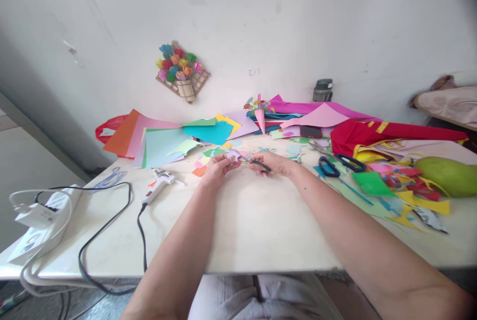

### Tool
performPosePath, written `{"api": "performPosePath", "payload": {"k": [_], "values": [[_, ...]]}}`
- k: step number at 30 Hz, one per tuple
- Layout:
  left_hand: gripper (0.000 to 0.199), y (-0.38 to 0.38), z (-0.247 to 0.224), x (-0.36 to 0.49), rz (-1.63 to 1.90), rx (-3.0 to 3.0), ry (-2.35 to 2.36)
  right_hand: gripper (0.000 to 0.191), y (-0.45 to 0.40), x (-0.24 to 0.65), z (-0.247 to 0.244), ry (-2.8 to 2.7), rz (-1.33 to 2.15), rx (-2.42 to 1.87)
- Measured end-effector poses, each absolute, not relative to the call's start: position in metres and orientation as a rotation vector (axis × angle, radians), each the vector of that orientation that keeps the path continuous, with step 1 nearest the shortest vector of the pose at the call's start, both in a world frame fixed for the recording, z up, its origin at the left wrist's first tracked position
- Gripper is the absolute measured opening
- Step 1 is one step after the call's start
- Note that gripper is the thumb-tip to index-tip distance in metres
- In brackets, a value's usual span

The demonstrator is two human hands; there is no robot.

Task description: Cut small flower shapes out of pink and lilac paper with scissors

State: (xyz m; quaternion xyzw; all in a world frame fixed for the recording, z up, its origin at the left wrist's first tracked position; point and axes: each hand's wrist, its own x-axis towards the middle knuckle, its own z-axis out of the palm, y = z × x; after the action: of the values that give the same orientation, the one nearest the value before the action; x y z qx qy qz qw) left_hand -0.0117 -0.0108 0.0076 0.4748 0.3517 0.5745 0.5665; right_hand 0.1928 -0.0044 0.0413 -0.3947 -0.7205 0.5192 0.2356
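Near the middle of the table, my left hand is closed on a small light purple paper piece. My right hand is wrapped round small scissors with dark handles, their blades pointing left toward the purple piece. Whether the blades touch the paper is too small to tell. Small coloured paper scraps lie beside and behind both hands.
A white glue gun with a black cord and a power strip are at the left. Coloured sheets and a pink paper cone stand behind. Larger scissors, a green packet and a green fruit lie at the right.
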Motion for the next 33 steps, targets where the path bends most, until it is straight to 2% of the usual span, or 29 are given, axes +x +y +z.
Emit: {"api": "performPosePath", "payload": {"k": [19, 33], "values": [[0.032, -0.0096, 0.0060, -0.0122, 1.335, 1.115, 0.850, 0.028, -0.0048, 0.1924, 0.0407, -1.957, 1.427, -1.051], [0.033, -0.0119, 0.0081, -0.0113, 1.317, 1.108, 0.836, 0.021, -0.0025, 0.1912, 0.0370, -1.907, 1.452, -1.030]]}}
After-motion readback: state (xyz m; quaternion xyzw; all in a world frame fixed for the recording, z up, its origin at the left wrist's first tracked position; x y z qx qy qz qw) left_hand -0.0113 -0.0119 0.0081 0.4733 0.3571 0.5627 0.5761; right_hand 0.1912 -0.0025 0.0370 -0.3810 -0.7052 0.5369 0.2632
